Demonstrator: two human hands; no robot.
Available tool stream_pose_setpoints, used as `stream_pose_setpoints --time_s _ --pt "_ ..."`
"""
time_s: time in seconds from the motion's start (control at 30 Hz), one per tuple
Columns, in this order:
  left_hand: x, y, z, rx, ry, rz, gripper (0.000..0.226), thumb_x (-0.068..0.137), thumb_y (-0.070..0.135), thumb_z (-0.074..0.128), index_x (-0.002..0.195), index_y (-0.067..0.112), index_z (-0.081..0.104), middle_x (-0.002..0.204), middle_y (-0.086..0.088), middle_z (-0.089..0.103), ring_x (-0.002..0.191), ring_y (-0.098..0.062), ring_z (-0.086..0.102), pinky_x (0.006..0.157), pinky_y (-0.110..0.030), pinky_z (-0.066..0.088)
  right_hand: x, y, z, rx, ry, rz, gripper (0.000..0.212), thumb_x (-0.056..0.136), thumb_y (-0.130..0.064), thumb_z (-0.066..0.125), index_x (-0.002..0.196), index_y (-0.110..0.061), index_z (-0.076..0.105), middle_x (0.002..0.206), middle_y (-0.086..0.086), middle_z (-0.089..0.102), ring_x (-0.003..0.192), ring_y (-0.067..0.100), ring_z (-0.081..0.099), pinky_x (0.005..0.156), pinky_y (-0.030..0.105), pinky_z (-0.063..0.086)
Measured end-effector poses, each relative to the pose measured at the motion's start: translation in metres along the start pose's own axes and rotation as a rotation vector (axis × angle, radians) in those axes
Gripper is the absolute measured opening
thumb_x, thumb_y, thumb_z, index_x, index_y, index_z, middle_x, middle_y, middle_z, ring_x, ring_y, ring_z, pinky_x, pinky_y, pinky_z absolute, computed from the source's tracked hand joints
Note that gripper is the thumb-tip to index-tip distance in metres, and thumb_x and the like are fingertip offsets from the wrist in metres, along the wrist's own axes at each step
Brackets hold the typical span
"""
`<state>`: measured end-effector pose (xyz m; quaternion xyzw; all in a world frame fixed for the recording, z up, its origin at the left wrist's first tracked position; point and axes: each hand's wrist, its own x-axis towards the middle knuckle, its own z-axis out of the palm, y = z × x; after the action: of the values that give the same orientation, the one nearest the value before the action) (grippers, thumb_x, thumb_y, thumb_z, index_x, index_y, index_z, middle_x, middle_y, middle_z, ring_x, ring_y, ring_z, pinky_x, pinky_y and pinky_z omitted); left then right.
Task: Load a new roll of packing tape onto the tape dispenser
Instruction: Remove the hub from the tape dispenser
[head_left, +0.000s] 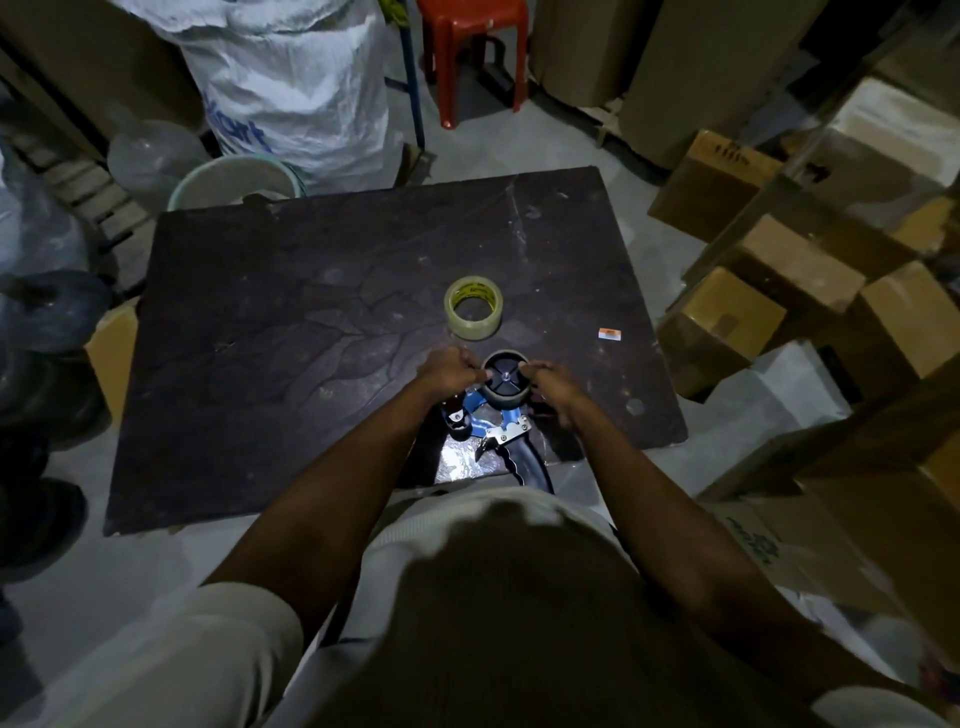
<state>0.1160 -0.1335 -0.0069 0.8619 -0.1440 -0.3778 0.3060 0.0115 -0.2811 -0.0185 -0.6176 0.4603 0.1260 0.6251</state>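
Observation:
A blue tape dispenser (496, 423) with a black handle lies on the dark table (291, 322) near its front edge. Its black hub (505, 382) points up, and I cannot tell whether an empty core sits on it. My left hand (448, 370) grips the hub's left rim. My right hand (553, 387) grips its right rim. A new roll of clear packing tape (474, 307) with a yellow inner label lies flat on the table just beyond the hub, apart from both hands.
A small orange-and-white sticker (610, 334) lies on the table to the right. Cardboard boxes (753, 306) are stacked right of the table. A white sack (291, 78), a pale bucket (234, 182) and a red plastic stool (472, 47) stand behind it.

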Motion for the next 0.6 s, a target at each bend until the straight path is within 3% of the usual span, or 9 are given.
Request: stream_pose_setpoints --time_s 0.07,0.17,0.27,0.33,0.4,0.47,0.53,0.6 --pt "0.000 0.000 0.005 -0.048 0.006 -0.014 0.028 0.091 0.021 0.077 0.105 -0.003 0.075 0.115 -0.025 0.074 0.113 -0.038 0.069 0.098 -0.045 0.053 -0.004 -0.001 -0.001 0.069 -0.011 0.017 0.038 0.107 -0.015 0.058 0.138 0.006 0.060 0.108 0.022 0.063 0.075 0.026 0.057 0.062 0.034 0.044" --pt "-0.003 0.000 0.008 -0.169 0.011 -0.062 0.018 0.090 0.012 0.077 0.104 0.006 0.068 0.120 -0.023 0.071 0.108 -0.033 0.068 0.095 -0.040 0.053 -0.004 0.000 -0.003 0.100 -0.014 -0.008 0.041 0.104 -0.006 0.062 0.144 0.001 0.057 0.127 0.024 0.069 0.092 0.024 0.064 0.068 0.027 0.049" --pt "-0.002 0.000 0.003 -0.242 -0.031 -0.081 0.018 0.092 0.008 0.073 0.103 0.009 0.059 0.107 -0.018 0.066 0.094 -0.023 0.058 0.080 -0.032 0.044 -0.001 0.003 -0.005 0.094 -0.020 -0.046 0.043 0.102 -0.001 0.064 0.144 0.001 0.058 0.141 0.025 0.066 0.109 0.029 0.065 0.084 0.037 0.059" --pt "-0.001 0.001 -0.001 -0.278 -0.052 -0.096 0.018 0.094 0.004 0.069 0.105 0.008 0.056 0.094 -0.010 0.063 0.081 -0.020 0.058 0.067 -0.023 0.044 -0.001 0.003 -0.007 0.073 -0.028 -0.071 0.044 0.101 0.000 0.065 0.144 0.002 0.058 0.142 0.026 0.065 0.121 0.038 0.068 0.102 0.048 0.056" --pt "-0.002 0.002 -0.006 -0.319 -0.069 -0.100 0.020 0.093 -0.001 0.068 0.106 0.007 0.055 0.085 -0.002 0.063 0.074 -0.013 0.060 0.057 -0.013 0.047 -0.001 0.003 -0.010 0.058 -0.040 -0.091 0.044 0.101 0.002 0.064 0.144 0.002 0.058 0.142 0.026 0.065 0.126 0.040 0.067 0.108 0.051 0.054" --pt "-0.003 0.001 -0.009 -0.352 -0.083 -0.091 0.023 0.091 -0.006 0.070 0.107 0.005 0.057 0.090 -0.006 0.067 0.088 -0.018 0.064 0.073 -0.008 0.053 -0.003 0.003 -0.012 0.068 -0.073 -0.094 0.044 0.101 0.001 0.064 0.144 0.000 0.059 0.142 0.025 0.065 0.127 0.040 0.067 0.109 0.053 0.055" --pt "-0.004 -0.001 -0.012 -0.370 -0.077 -0.073 0.026 0.088 -0.008 0.072 0.110 0.001 0.061 0.102 -0.017 0.066 0.100 -0.023 0.063 0.093 -0.027 0.052 -0.006 0.004 -0.013 0.142 -0.131 -0.063 0.045 0.101 -0.002 0.066 0.145 -0.003 0.059 0.141 0.024 0.066 0.127 0.040 0.067 0.104 0.051 0.058" --pt "-0.005 -0.002 -0.013 -0.382 -0.056 -0.066 0.033 0.085 -0.008 0.076 0.116 -0.006 0.065 0.103 -0.020 0.067 0.095 -0.025 0.064 0.092 -0.033 0.053 -0.008 0.006 -0.014 0.216 -0.176 -0.038 0.048 0.100 -0.001 0.066 0.148 -0.005 0.058 0.142 0.023 0.066 0.129 0.040 0.066 0.101 0.047 0.060"
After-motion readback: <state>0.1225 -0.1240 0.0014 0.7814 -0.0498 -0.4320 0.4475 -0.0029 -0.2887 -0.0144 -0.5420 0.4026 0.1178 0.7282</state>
